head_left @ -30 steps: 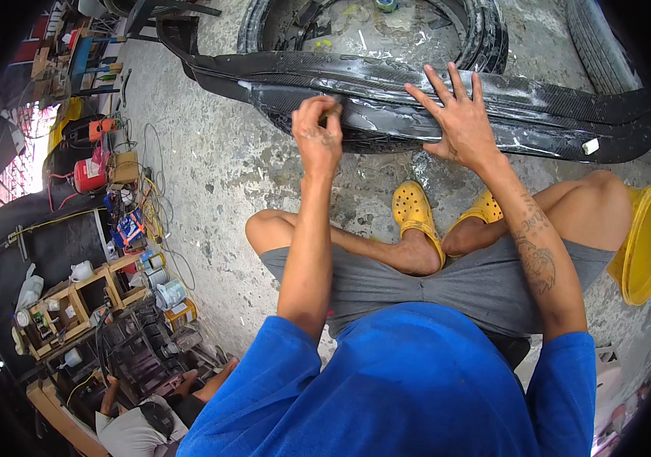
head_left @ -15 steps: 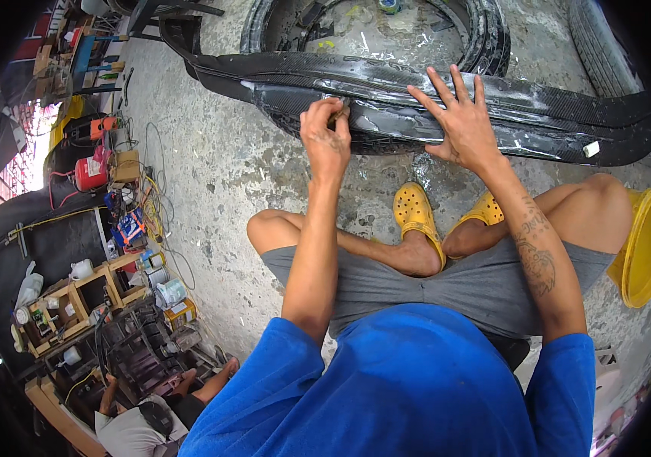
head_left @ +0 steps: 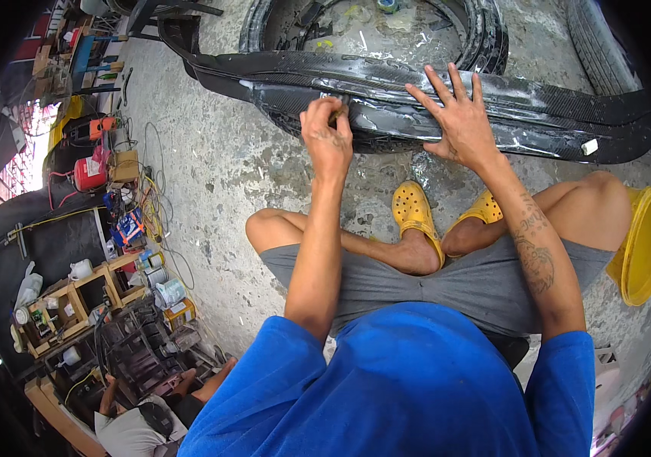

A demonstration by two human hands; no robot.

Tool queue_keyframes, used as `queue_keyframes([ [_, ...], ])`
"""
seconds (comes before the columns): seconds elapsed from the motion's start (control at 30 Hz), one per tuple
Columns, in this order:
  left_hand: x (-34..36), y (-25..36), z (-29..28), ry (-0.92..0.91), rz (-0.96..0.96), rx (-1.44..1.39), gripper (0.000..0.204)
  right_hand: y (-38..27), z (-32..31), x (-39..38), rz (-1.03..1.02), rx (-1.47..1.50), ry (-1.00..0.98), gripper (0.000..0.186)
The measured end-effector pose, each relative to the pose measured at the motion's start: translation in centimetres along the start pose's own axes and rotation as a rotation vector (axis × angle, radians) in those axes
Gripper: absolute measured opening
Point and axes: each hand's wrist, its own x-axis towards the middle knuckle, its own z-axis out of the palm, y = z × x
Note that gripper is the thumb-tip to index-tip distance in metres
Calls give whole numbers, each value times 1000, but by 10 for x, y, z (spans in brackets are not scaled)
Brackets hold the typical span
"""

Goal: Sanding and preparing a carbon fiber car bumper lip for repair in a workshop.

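A long black bumper-like car panel (head_left: pixel 264 70) with a carbon-fibre weave lies across a tyre (head_left: pixel 489 38). Whitish smears and wet-looking grey patches mark its middle. My left hand (head_left: pixel 327 141) is closed in a pinch at the panel's near side, left of its middle. Between the fingertips shows a small dark, brownish piece (head_left: pixel 337 114), mostly hidden by the fingers. My right hand (head_left: pixel 464 131) lies flat on the panel farther right, its fingers spread and holding nothing. Near the panel's right end sits a small white block (head_left: pixel 589 147).
Another tyre (head_left: pixel 602 46) lies at the far right. A yellow tub (head_left: pixel 638 247) stands beside my right knee. Cables (head_left: pixel 154 206), a red tank (head_left: pixel 89 174) and a wooden shelf (head_left: pixel 85 293) line the left. At lower left, another person (head_left: pixel 139 426) sits by dark equipment.
My left hand has shifted very slightly to the right along the panel, its pinch kept. My right hand stays spread in the same place on the panel.
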Motion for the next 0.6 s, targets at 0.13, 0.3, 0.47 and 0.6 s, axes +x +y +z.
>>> queue_keyframes([
  [0.13,-1,2,-1,195,-14,-55,12,-1,-2,-1,13,16,-19,127],
  [0.3,2,0,-5,-38,-23,60,11,-1,-3,0,0,-19,0,127],
  [0.47,7,0,-8,134,-30,-6,11,-1,-4,-1,2,29,4,127],
  [0.6,-21,20,-7,-70,98,-117,10,-1,-5,-1,-14,3,30,126],
])
